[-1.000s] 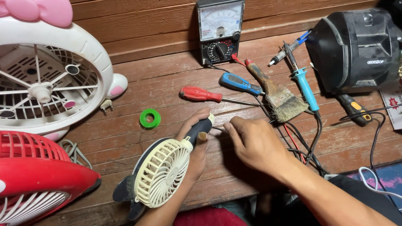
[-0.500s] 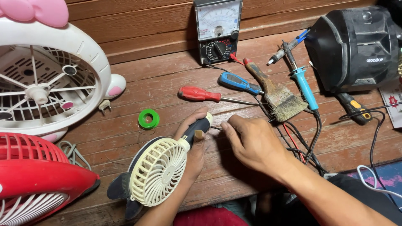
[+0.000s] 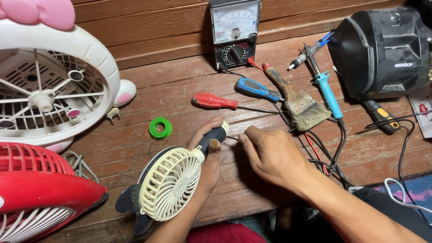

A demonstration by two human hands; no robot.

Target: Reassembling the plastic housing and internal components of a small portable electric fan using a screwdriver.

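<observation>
Holding a small handheld fan (image 3: 170,183) by its dark handle, your left hand (image 3: 208,157) has its grip clamped on it, cream grille facing up at about 7 o'clock from the hand. Your right hand (image 3: 272,155) sits just beside at 3 o'clock, fingertips pinched together on a thin wire at the handle's tip. On the wooden desk (image 3: 171,99): green solder spool (image 3: 160,128) at 10 o'clock, red screwdriver (image 3: 216,101) and blue screwdriver (image 3: 256,89) at 12, paintbrush (image 3: 299,101) and blue soldering iron (image 3: 326,92) at 1, multimeter (image 3: 235,31) beyond.
</observation>
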